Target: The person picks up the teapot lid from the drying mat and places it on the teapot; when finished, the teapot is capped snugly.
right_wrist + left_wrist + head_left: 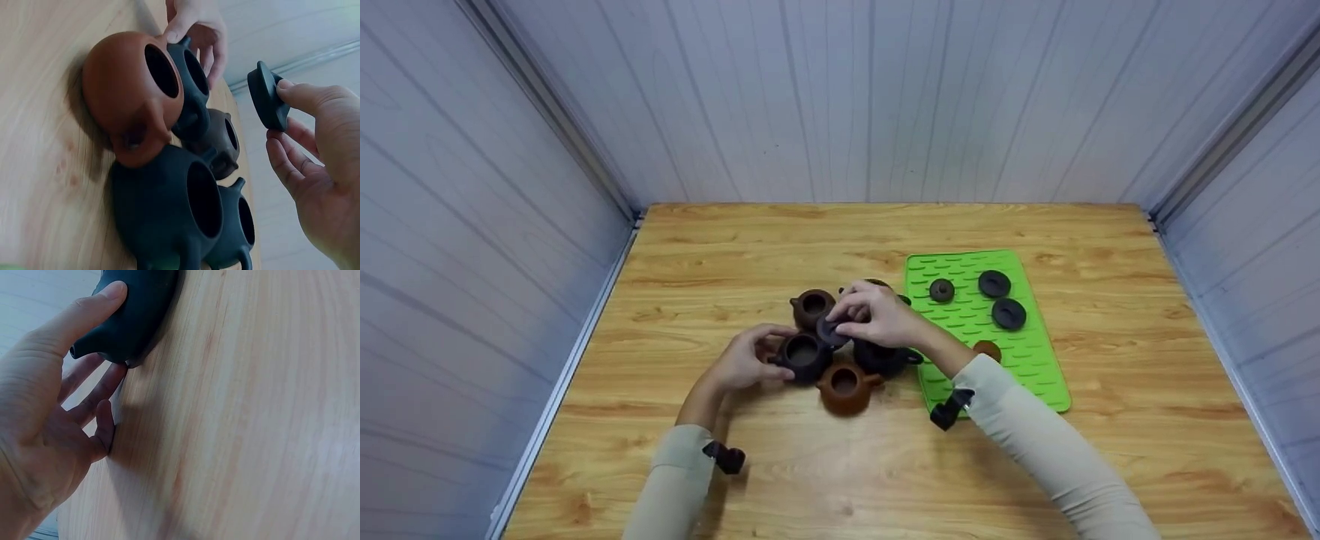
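In the head view, my right hand (pixel 881 319) pinches a dark teapot lid (pixel 831 332) by its knob, above the cluster of open teapots. The right wrist view shows this lid (pixel 263 97) tilted on edge between thumb and fingers. My left hand (pixel 744 361) holds a dark teapot (pixel 812 373) at its spout side, thumb on the near wall and fingers round the far side. Close around it stand an orange-brown teapot (pixel 844 403), a small brown teapot (pixel 801 318), a larger dark teapot (pixel 881 364) and another dark teapot (pixel 229 225), partly hidden by my right hand in the head view.
A green ridged mat (pixel 960 390) lies to the right. On it are a small brown lid (pixel 941 290), two dark lids (pixel 994 283) and an orange-brown lid (pixel 987 349) partly behind my right forearm. Pale panel walls (pixel 840 105) enclose the wooden table (pixel 720 247) at the back and sides.
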`<state>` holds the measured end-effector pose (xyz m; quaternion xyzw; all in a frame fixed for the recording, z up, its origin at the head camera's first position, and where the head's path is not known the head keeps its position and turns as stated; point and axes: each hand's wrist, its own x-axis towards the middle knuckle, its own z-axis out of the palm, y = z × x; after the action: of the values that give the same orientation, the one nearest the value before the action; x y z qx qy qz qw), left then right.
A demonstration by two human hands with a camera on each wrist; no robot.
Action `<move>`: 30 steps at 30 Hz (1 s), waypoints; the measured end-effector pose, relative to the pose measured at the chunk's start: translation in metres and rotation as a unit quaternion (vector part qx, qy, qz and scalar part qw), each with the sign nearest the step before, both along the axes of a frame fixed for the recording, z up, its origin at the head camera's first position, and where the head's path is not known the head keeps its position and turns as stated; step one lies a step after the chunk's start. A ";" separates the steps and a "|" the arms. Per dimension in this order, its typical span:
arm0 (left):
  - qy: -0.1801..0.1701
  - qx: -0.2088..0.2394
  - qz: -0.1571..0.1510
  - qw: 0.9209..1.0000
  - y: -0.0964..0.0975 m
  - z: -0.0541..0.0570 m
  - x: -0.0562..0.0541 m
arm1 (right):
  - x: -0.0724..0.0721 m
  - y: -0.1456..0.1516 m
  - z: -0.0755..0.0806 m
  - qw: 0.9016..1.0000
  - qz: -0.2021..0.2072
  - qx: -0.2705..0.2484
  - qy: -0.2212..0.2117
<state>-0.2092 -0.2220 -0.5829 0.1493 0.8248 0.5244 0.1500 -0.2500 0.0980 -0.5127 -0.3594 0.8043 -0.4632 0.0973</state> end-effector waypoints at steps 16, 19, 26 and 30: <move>-0.002 -0.008 0.000 1.000 -0.001 0.000 0.000 | 0.000 -0.031 -0.006 1.000 0.021 -0.005 0.023; -0.003 -0.004 -0.003 1.000 -0.001 -0.001 0.000 | 0.000 -0.035 -0.011 1.000 0.021 -0.012 0.019; -0.014 0.006 -0.008 1.000 -0.001 0.001 0.000 | 0.001 -0.041 -0.023 0.999 0.014 -0.028 0.009; -0.017 0.006 -0.007 1.000 0.000 0.001 0.000 | 0.002 -0.043 -0.029 1.000 0.010 -0.023 -0.001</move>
<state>-0.2087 -0.2225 -0.5817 0.1470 0.8178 0.5308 0.1667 -0.2476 0.0547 -0.5417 -0.3692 0.7897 -0.4806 0.0950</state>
